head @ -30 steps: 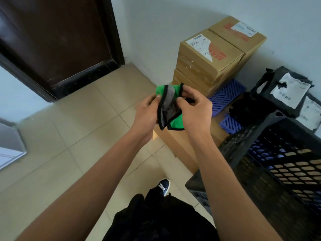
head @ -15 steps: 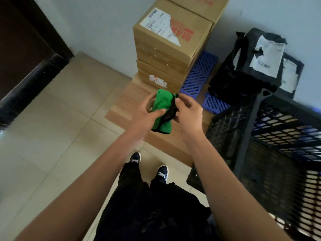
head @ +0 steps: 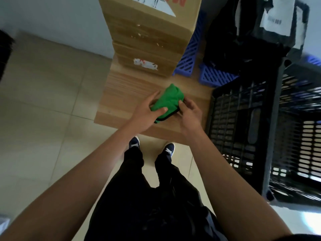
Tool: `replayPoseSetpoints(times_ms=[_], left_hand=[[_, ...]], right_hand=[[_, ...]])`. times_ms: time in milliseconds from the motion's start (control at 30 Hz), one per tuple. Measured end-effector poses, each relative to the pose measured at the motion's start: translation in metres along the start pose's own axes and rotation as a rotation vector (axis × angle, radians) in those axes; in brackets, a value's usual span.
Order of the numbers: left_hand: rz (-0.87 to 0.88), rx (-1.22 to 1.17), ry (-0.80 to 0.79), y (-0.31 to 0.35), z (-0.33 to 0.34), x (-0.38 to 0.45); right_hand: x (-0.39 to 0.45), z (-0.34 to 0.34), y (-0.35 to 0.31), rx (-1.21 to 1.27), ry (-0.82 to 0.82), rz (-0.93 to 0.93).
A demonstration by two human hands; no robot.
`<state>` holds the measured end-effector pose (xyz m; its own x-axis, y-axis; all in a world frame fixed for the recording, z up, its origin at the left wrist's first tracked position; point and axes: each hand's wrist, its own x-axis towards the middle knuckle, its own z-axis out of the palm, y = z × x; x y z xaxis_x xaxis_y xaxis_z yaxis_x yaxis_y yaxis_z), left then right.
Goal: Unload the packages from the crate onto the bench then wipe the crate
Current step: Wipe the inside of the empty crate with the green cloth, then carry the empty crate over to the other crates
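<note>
- Since half a second ago the view has tipped downward and both hands have dropped lower, toward the wooden bench point(head: 121, 94); the green cloth point(head: 167, 100) that was held up in front of the boxes now sits low over the bench top, folded tighter.
- The black crate point(head: 260, 119) stands at the right, touching or just beside the bench end. Its slatted walls look stiff and light for their bulk; the top rim is the sensible place to grip. What shows of its inside holds no packages, so unloading seems done.
- The stacked cardboard boxes point(head: 149, 32) fill the far end of the bench, with black bagged parcels point(head: 243, 40) beside them on blue plastic grids point(head: 189, 54). The boxes look heavy and rigid, the bags soft.
- Open room: the near strip of bench is bare wood, its front edge just ahead of the shoes; tiled floor point(head: 43, 110) lies free to the left.
- The cloth is soft, light and limp, likely to unfold if held by one corner.
- The left hand point(head: 147, 115) cups it from the side, thumb across the top; the right hand point(head: 189, 112) pinches its black-trimmed edge.
</note>
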<state>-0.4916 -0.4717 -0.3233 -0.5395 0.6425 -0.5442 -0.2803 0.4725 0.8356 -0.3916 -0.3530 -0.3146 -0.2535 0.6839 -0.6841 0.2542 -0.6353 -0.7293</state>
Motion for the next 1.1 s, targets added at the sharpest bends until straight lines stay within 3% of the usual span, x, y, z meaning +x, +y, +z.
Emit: replayPoseSetpoints(times_ms=[133, 367, 533, 800, 1100], left_hand=[[0.099, 0.169, 0.06, -0.01, -0.003, 0.015], [0.143, 0.519, 0.038, -0.017, -0.013, 0.031], [0.231, 0.821, 0.097, -0.007, -0.018, 0.026], [0.369, 0.766, -0.025, 0.045, -0.009, 0.011], [0.752, 0.632, -0.214, 0.147, 0.051, -0.021]], right_hand=[[0.003, 0.002, 0.016, -0.036, 0.072, -0.011], [-0.003, -0.004, 0.024, -0.584, 0.058, -0.139], [-0.017, -0.009, 0.017, -0.679, 0.005, -0.201], [-0.063, -0.027, -0.029, -0.686, 0.108, -0.419], [-0.141, -0.086, -0.086, -0.493, 0.308, -0.681]])
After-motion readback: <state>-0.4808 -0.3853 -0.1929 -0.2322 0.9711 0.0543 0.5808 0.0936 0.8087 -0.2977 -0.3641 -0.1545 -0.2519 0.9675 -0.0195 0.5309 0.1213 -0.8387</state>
